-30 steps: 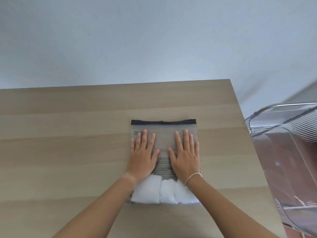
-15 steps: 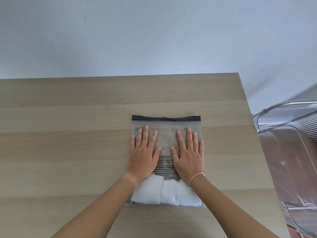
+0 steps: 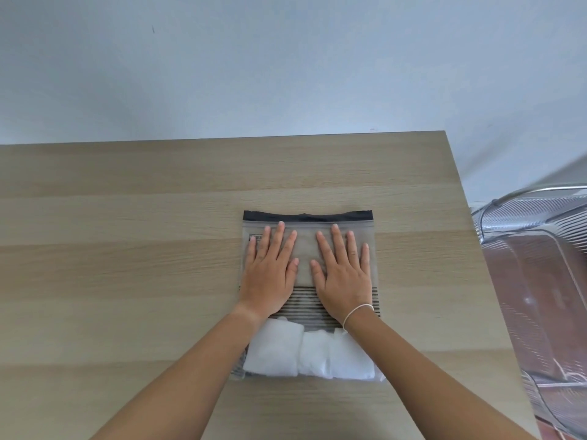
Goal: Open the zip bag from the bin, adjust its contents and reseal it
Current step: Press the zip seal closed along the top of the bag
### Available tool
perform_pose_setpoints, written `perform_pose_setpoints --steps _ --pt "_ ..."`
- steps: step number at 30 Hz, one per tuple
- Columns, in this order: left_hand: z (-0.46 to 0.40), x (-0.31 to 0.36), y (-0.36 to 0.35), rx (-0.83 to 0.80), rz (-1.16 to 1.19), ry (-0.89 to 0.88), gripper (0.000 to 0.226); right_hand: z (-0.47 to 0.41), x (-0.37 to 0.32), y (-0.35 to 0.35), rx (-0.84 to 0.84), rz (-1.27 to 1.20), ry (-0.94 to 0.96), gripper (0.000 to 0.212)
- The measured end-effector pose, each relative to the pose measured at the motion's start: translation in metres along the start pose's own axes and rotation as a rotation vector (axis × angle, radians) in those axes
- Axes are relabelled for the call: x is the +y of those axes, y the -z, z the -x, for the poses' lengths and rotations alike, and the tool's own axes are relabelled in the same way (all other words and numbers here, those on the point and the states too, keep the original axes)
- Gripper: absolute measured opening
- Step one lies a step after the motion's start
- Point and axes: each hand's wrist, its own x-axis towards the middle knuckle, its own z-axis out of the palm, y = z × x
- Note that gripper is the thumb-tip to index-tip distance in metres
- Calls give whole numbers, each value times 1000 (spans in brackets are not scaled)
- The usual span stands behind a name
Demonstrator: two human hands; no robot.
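A frosted zip bag [image 3: 306,246] with a black zip strip [image 3: 307,215] along its far edge lies flat on the wooden table [image 3: 127,265]. White rolled cloth [image 3: 308,355] fills its near end, below a band of black stripes. My left hand [image 3: 270,277] and my right hand [image 3: 344,276] lie palm down, side by side on the flat upper half of the bag, fingers spread and pointing toward the zip. Fingertips stop just short of the strip. Neither hand grips anything.
A clear plastic bin [image 3: 540,281] stands off the table's right edge. The table's far edge meets a pale wall [image 3: 286,74]. Bare wood lies to the left of the bag.
Both hands have slid a little farther up the bag toward the zip strip, staying flat. The view has shifted slightly; the bag has stayed in place.
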Motion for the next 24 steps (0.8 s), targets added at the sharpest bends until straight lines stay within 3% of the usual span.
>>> perform_pose_setpoints --steps 17,21,24 --pt "11 -20 9 -24 -8 95 56 14 30 11 5 -11 -54 53" --pt "33 -22 12 28 26 20 55 37 42 10 15 10 2 50" --pt "48 -25 9 -26 4 48 53 51 50 7 -33 54 18 50"
